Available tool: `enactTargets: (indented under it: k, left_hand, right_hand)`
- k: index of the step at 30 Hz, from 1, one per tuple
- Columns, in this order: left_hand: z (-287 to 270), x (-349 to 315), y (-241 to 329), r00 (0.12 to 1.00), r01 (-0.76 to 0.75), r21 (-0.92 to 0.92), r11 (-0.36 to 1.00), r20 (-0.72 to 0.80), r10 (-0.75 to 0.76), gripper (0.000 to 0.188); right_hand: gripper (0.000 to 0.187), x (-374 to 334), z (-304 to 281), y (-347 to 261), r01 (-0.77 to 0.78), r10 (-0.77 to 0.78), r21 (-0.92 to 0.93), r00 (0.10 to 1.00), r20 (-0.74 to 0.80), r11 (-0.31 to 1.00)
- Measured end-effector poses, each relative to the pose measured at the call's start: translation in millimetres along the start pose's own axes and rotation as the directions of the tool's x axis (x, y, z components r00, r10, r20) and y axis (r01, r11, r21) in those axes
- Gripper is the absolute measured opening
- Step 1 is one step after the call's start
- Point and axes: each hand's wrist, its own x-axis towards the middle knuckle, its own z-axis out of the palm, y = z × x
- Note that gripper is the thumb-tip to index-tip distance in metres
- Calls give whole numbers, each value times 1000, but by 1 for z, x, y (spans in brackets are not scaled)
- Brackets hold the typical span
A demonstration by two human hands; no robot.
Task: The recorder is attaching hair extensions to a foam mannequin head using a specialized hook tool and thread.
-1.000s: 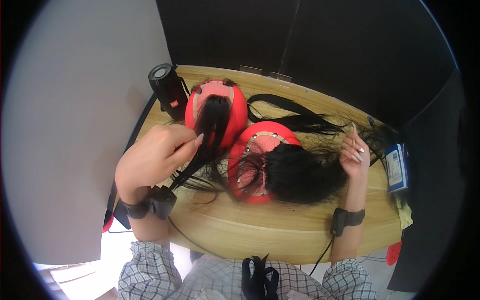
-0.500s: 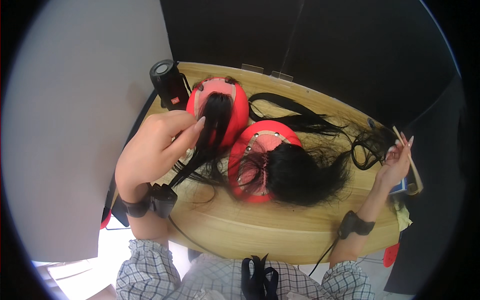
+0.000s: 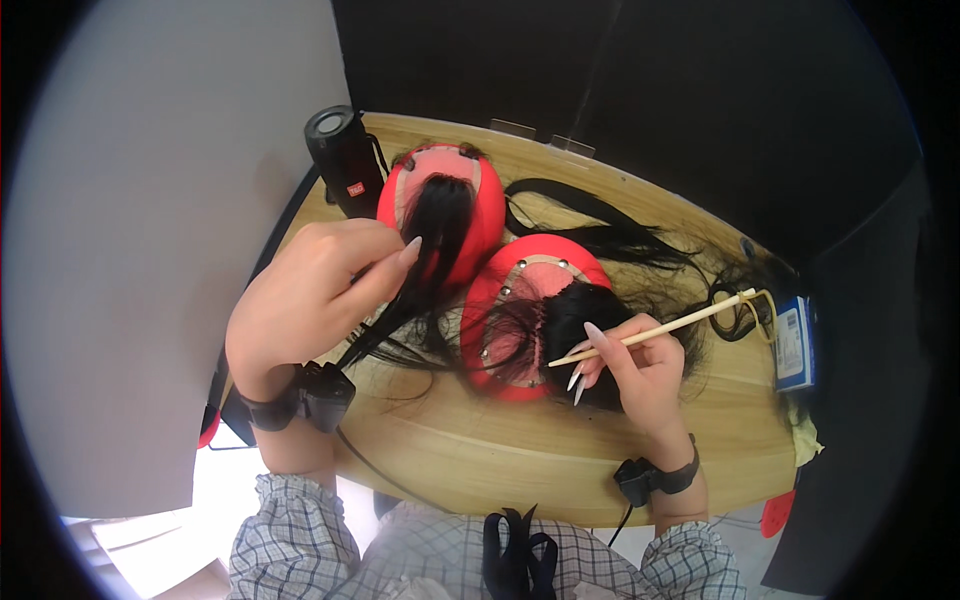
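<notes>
My left hand (image 3: 320, 285) is closed in a pinch in front of the left red head form (image 3: 485, 215), whose long black hair (image 3: 440, 215) hangs down behind the fingertips. Whatever the pinch holds is too fine to make out. Between the fingers of my right hand (image 3: 645, 385) lies a thin pale wooden stick (image 3: 675, 326). Its tip reaches the hairline on the second red head form (image 3: 488, 285), and a tan loop (image 3: 768, 325) hangs at its other end. Pink netting edged with beige tape and pins covers this form, with black hair (image 3: 568, 325) partly behind my right hand.
A black cylindrical speaker (image 3: 340, 165) stands at the back left of the wooden table (image 3: 450, 455). Long black hair bundles (image 3: 590, 215) lie behind the forms. At the right edge is a blue and white box (image 3: 795, 345). Grey and dark panels enclose the table.
My right hand has come left from the table's right edge to the second head form, bringing the stick along. My left hand stays in nearly the same place, still pinched.
</notes>
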Motion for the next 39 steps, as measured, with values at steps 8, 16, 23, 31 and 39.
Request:
enactTargets:
  k: [8, 16, 23, 31, 39]
  left_hand:
    - [0, 0, -3, 1000, 3, -1, 1000, 7, -3, 30]
    - [1, 1, -4, 1000, -20, -5, 1000, 0, 20, 30]
    - [1, 0, -3, 1000, -10, -4, 1000, -7, 10, 29]
    - [2, 1, -4, 1000, -4, -7, 1000, 9, 4, 30]
    - [0, 0, -5, 1000, 8, -2, 1000, 6, -8, 32]
  right_hand:
    - [7, 5, 1, 12, -5, 5, 29, 1000, 6, 1000]
    - [10, 5, -2, 15, 2, -2, 30, 1000, 6, 1000]
    - [10, 7, -2, 15, 10, -10, 28, 1000, -5, 1000]
    - [11, 9, -9, 14, 27, -26, 25, 998, -51, 999]
    - [14, 16, -25, 9, 21, -22, -19, 997, -70, 1000]
